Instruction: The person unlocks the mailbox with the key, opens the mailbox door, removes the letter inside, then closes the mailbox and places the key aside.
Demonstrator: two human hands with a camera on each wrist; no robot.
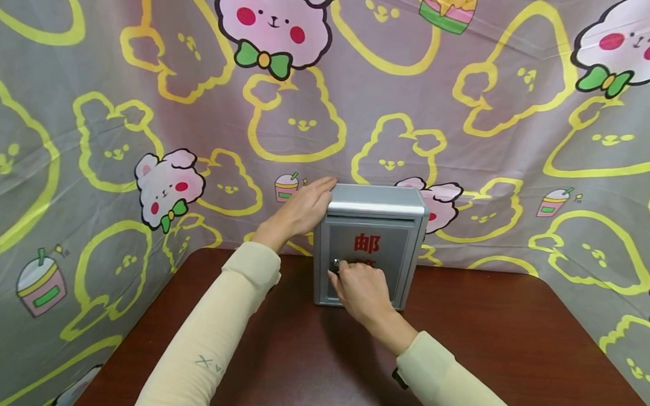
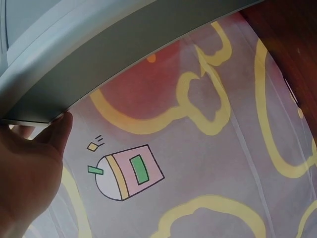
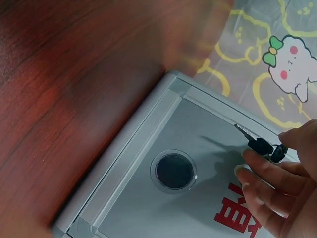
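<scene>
A silver-grey metal mailbox (image 1: pixel 371 196) with red characters on its door stands upright on the table. My left hand (image 1: pixel 303 207) rests at its upper left corner, the fingers reaching along the top edge. In the left wrist view the left hand (image 2: pixel 32 181) touches that corner, some fingertips hidden behind the box. My right hand (image 1: pixel 360 289) is at the small round lock (image 1: pixel 336 262) on the door's left side. In the right wrist view the right hand (image 3: pixel 287 183) pinches black-headed keys (image 3: pixel 260 145); one key's metal blade sticks out free. The lock is hidden there.
The dark red-brown table (image 1: pixel 477 331) carries the mailbox near its back edge. Behind and beside it hangs a grey-pink cloth (image 1: pixel 306 129) printed with cartoon animals and cups. A round dark window (image 3: pixel 174 171) is set low in the mailbox door.
</scene>
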